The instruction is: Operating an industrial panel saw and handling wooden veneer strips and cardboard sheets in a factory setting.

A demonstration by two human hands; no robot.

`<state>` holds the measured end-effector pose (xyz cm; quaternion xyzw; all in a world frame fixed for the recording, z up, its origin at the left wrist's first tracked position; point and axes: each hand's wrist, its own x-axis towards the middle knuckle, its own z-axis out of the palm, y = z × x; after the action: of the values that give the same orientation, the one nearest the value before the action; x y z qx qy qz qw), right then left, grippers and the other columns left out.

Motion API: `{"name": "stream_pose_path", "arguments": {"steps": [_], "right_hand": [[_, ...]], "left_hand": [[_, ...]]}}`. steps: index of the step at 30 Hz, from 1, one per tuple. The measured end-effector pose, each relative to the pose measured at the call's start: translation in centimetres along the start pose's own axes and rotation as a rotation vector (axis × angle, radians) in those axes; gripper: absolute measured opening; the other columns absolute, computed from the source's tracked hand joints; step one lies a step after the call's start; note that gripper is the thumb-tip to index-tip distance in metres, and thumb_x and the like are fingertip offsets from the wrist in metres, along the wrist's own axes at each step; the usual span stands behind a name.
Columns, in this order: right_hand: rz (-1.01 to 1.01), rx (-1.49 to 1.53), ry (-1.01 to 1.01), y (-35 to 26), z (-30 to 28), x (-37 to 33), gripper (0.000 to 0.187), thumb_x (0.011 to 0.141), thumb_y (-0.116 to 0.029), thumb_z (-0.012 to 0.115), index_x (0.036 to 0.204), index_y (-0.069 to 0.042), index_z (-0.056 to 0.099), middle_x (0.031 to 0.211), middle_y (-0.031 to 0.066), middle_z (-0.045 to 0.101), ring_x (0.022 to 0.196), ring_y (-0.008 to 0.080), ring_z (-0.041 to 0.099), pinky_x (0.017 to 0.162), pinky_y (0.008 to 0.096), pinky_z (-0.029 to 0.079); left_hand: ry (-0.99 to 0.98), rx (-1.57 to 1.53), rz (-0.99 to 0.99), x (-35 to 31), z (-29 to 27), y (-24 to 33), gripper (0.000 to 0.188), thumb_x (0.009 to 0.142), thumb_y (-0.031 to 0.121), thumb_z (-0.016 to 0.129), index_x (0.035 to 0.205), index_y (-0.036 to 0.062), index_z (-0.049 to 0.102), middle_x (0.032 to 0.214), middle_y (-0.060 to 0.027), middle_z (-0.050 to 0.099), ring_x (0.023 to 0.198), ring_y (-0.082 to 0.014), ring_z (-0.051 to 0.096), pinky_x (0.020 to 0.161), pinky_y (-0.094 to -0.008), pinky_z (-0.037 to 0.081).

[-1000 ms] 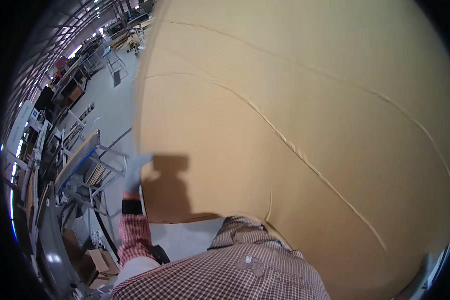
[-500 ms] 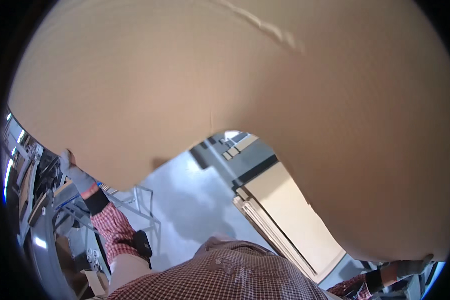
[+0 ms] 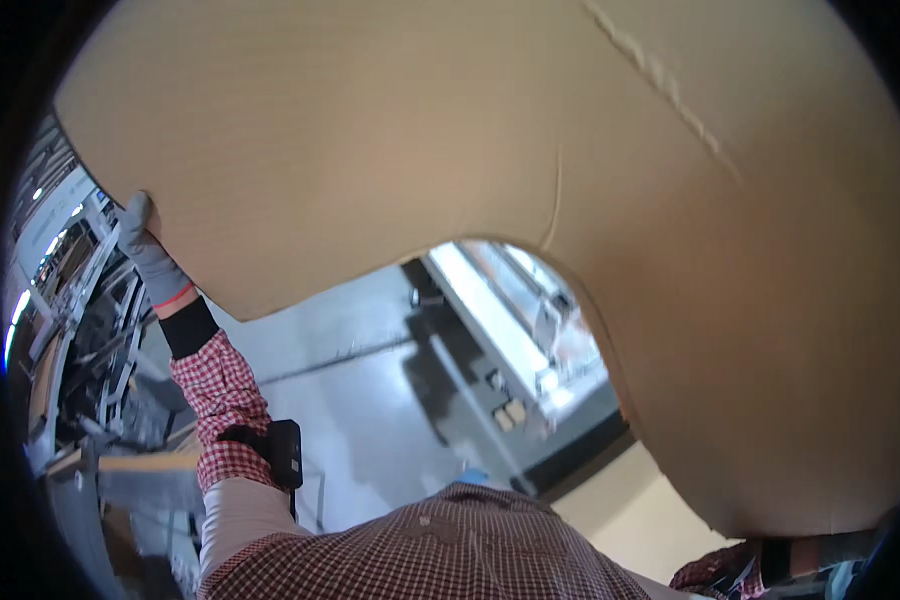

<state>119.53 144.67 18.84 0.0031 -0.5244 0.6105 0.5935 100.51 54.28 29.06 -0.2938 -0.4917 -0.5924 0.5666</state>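
Observation:
A large brown cardboard sheet (image 3: 370, 150) fills most of the head view, bent near its inner edge and marked by a long crease at the upper right. My left hand (image 3: 142, 240), in a grey glove, grips the sheet's left edge with the thumb on the near face; the other fingers are behind it. At the lower right, my right hand (image 3: 838, 550) holds the bottom edge. It is in shadow and its fingers are largely hidden.
Metal racks and frames (image 3: 110, 350) crowd the left side. Below the sheet lies a grey floor (image 3: 340, 400). Beyond it stands a bright, light-topped structure (image 3: 480, 310). A stack of pale boards (image 3: 630, 510) is at the lower right, close to my body.
My left hand and the sheet's left side have risen. The view has turned, so the stacked boards sit lower and more of the bright structure shows. Both hands keep hold of the cardboard sheet.

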Motion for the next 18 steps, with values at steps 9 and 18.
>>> {"name": "stream_pose_path", "arguments": {"steps": [9, 18], "right_hand": [[0.198, -0.295, -0.079, -9.6, -10.4, -3.3, 0.048, 0.082, -0.023, 0.063, 0.121, 0.001, 0.05, 0.108, 0.01, 0.06, 0.096, 0.0165, 0.058, 0.086, 0.0305, 0.047], [0.491, -0.634, -0.161, -17.0, -19.7, -1.0, 0.046, 0.081, -0.023, 0.064, 0.118, 0.001, 0.052, 0.106, 0.0093, 0.061, 0.095, 0.0154, 0.058, 0.085, 0.0303, 0.048]], "left_hand": [[-0.213, -0.021, -0.429, -1.5, 15.1, 2.5, 0.046, 0.081, 0.017, 0.059, 0.122, -0.001, 0.049, 0.112, -0.0129, 0.06, 0.094, -0.0204, 0.062, 0.078, -0.0322, 0.052], [-0.852, 0.183, -1.019, -8.0, 19.2, -6.6, 0.024, 0.085, 0.024, 0.061, 0.098, 0.005, 0.065, 0.091, -0.0059, 0.065, 0.082, -0.0141, 0.062, 0.076, -0.0275, 0.05]]}}
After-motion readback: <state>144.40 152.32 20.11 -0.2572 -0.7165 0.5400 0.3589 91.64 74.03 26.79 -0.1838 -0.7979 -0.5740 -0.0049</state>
